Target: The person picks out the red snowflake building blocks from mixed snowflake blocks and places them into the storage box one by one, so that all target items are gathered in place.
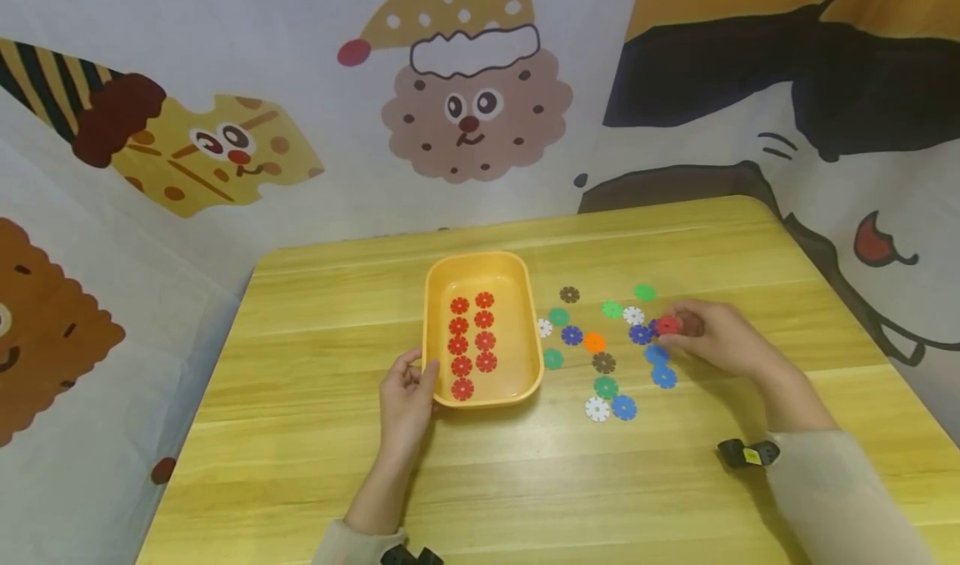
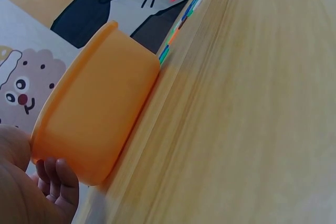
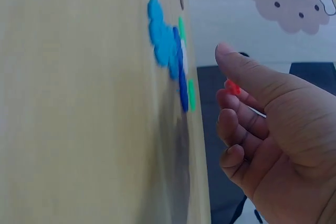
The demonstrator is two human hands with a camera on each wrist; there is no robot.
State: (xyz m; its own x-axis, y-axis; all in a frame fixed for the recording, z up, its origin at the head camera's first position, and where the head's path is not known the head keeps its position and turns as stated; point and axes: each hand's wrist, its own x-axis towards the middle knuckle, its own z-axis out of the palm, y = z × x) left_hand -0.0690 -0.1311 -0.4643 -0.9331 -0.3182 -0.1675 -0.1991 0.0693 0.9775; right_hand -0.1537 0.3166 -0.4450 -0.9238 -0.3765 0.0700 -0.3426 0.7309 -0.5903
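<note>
A yellow plastic tray [image 1: 501, 401] sits on the table, with two columns of red notched discs [image 1: 462, 389] lying inside. My left hand [image 1: 407, 398] holds its near left corner, thumb at the rim and fingers curled against the outer wall; the left wrist view shows this grip on the tray [image 2: 105, 108] too. To the right, my right hand [image 1: 723, 337] pinches a red notched disc [image 1: 667, 325] above the loose ones. In the right wrist view that red disc [image 3: 233, 87] is mostly hidden by thumb and fingers.
Loose notched discs in several colours lie right of the tray, among them an orange disc [image 1: 594, 342], a white disc [image 1: 597, 409] and a blue disc [image 1: 663, 377]. The wooden table [image 1: 570, 490] meets a cartoon-printed cloth [image 1: 337, 207] at its back edge.
</note>
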